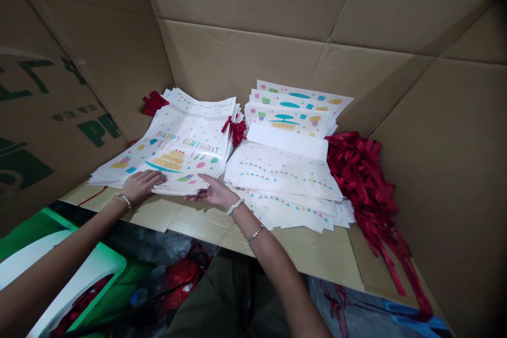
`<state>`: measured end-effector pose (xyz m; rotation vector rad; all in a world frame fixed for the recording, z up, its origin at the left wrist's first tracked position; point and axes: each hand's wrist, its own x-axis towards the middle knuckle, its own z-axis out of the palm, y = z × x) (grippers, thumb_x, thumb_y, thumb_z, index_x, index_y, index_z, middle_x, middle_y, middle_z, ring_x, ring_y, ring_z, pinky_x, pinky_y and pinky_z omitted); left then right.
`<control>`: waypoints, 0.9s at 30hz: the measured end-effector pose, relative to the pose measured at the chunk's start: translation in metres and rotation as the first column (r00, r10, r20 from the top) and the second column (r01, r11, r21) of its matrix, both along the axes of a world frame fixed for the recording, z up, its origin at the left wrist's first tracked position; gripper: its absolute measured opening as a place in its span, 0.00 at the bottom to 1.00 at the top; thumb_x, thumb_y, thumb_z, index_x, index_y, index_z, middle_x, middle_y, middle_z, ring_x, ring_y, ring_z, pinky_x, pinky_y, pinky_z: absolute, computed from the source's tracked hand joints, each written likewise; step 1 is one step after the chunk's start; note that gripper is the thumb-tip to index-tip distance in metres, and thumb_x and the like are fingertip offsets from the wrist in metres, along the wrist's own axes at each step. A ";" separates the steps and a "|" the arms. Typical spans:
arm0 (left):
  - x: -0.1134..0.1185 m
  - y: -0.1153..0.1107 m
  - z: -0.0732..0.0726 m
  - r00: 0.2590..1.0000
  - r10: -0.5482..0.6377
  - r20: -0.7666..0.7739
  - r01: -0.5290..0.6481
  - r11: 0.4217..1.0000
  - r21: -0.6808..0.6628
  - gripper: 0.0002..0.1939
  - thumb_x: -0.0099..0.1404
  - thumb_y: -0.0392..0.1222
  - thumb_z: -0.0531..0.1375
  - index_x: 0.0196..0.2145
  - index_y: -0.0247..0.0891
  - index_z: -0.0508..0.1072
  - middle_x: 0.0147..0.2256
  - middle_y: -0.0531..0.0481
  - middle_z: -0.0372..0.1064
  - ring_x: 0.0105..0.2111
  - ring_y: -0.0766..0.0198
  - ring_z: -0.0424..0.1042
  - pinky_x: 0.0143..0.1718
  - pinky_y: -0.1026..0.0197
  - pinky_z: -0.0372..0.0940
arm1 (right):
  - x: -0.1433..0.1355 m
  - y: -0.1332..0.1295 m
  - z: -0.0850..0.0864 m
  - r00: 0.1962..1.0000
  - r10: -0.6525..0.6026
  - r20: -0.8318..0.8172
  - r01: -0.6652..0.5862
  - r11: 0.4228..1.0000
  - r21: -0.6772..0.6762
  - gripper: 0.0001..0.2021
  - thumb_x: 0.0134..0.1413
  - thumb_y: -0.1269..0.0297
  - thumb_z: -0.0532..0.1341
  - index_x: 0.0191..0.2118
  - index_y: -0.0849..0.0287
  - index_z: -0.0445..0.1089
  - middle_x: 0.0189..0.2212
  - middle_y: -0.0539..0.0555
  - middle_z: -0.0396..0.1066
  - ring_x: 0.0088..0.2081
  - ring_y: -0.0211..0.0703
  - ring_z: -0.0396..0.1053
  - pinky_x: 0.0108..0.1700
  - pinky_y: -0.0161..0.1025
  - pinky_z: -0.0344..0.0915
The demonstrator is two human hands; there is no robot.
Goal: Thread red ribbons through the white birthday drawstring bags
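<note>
Brown cardboard (245, 47) backs glossy white birthday sheets (190, 121), probably floppy. Right hand (216, 191) clamps their near edge; left hand (140, 186), grip unclear.

The left edge cuts off the green bin (115, 254) and some green lettering (36, 64).

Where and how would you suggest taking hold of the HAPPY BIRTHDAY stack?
I'd grip the stack along its near edge, coming from the wearer's side, thumbs above and fingers beneath. That edge faces the wearer, while the far edge lies close to the cardboard wall. Its sheets are unevenly fanned, so two spaced hands should hold them better.
</note>
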<state>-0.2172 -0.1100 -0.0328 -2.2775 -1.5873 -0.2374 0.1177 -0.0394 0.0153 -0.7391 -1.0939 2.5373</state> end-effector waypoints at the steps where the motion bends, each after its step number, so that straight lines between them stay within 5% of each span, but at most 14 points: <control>1: 0.000 -0.001 -0.001 1.000 0.017 0.018 -0.017 1.000 -0.004 0.17 0.71 0.41 0.51 0.48 0.37 0.78 0.50 0.38 0.76 0.50 0.49 0.73 0.44 0.52 0.64 | 0.011 0.003 0.006 0.996 -0.005 0.084 -0.004 0.995 0.102 0.23 0.71 0.50 0.52 0.49 0.69 0.70 0.32 0.62 0.75 0.35 0.48 0.79 0.40 0.42 0.76; 3: 0.000 -0.002 -0.003 0.997 0.038 0.068 -0.036 0.999 -0.026 0.17 0.69 0.40 0.51 0.48 0.38 0.78 0.50 0.37 0.76 0.51 0.48 0.73 0.45 0.51 0.65 | 0.039 0.011 0.016 0.955 -0.123 0.269 -0.010 0.895 0.446 0.23 0.73 0.53 0.48 0.51 0.69 0.70 0.35 0.64 0.76 0.37 0.47 0.77 0.44 0.43 0.75; 4: 0.000 -0.002 -0.004 0.995 0.040 0.094 -0.036 0.998 -0.043 0.17 0.68 0.39 0.52 0.48 0.39 0.78 0.50 0.37 0.75 0.51 0.47 0.73 0.45 0.50 0.65 | 0.054 0.014 0.019 0.894 -0.264 0.362 -0.042 0.756 0.654 0.20 0.72 0.58 0.49 0.54 0.67 0.70 0.38 0.63 0.76 0.40 0.47 0.76 0.47 0.44 0.74; 6: 0.001 -0.003 -0.004 0.990 0.044 0.135 -0.035 0.997 -0.067 0.18 0.66 0.37 0.52 0.47 0.39 0.78 0.50 0.37 0.75 0.51 0.47 0.73 0.45 0.50 0.67 | 0.084 0.019 0.022 0.764 -0.505 0.403 -0.272 0.314 0.910 0.21 0.64 0.63 0.60 0.61 0.60 0.67 0.50 0.62 0.74 0.52 0.51 0.71 0.58 0.48 0.67; 8: 0.002 -0.002 -0.004 0.987 0.054 0.151 -0.043 0.996 -0.076 0.18 0.66 0.37 0.52 0.47 0.39 0.79 0.50 0.36 0.75 0.51 0.47 0.73 0.46 0.49 0.67 | 0.107 0.022 0.018 0.648 -0.640 0.412 -0.547 -0.015 0.837 0.29 0.59 0.62 0.66 0.65 0.55 0.66 0.61 0.64 0.66 0.61 0.58 0.62 0.64 0.55 0.58; 11: 0.005 -0.003 -0.001 0.988 0.059 0.145 -0.049 0.996 -0.068 0.18 0.67 0.39 0.51 0.46 0.39 0.79 0.50 0.37 0.75 0.49 0.47 0.74 0.45 0.49 0.67 | 0.125 0.027 0.005 0.565 -0.705 0.429 -0.739 -0.201 0.643 0.33 0.60 0.56 0.66 0.68 0.55 0.62 0.67 0.66 0.57 0.63 0.62 0.58 0.65 0.58 0.54; 15: 0.010 -0.005 0.003 0.996 0.060 0.073 -0.057 0.998 -0.042 0.19 0.71 0.41 0.49 0.45 0.38 0.79 0.50 0.37 0.76 0.48 0.48 0.75 0.43 0.51 0.67 | 0.129 0.041 -0.001 0.572 -0.694 0.438 -0.783 -0.303 0.543 0.32 0.66 0.57 0.61 0.71 0.61 0.57 0.66 0.68 0.60 0.60 0.59 0.62 0.61 0.53 0.60; 22: 0.016 -0.007 0.007 0.992 0.095 0.086 -0.091 0.995 -0.047 0.18 0.70 0.45 0.51 0.45 0.38 0.79 0.50 0.36 0.76 0.48 0.48 0.74 0.45 0.50 0.68 | 0.131 0.060 0.030 0.483 -0.685 0.546 -0.804 -0.100 0.586 0.21 0.74 0.60 0.50 0.67 0.55 0.62 0.50 0.62 0.75 0.50 0.50 0.73 0.48 0.40 0.66; 27: 0.014 -0.005 0.004 0.988 0.089 0.126 -0.086 0.996 -0.025 0.18 0.70 0.49 0.51 0.44 0.39 0.78 0.49 0.38 0.76 0.47 0.49 0.75 0.45 0.52 0.67 | 0.121 0.050 0.025 0.468 -0.719 0.514 -0.794 -0.086 0.602 0.20 0.71 0.64 0.52 0.65 0.58 0.62 0.49 0.62 0.75 0.52 0.53 0.71 0.47 0.42 0.67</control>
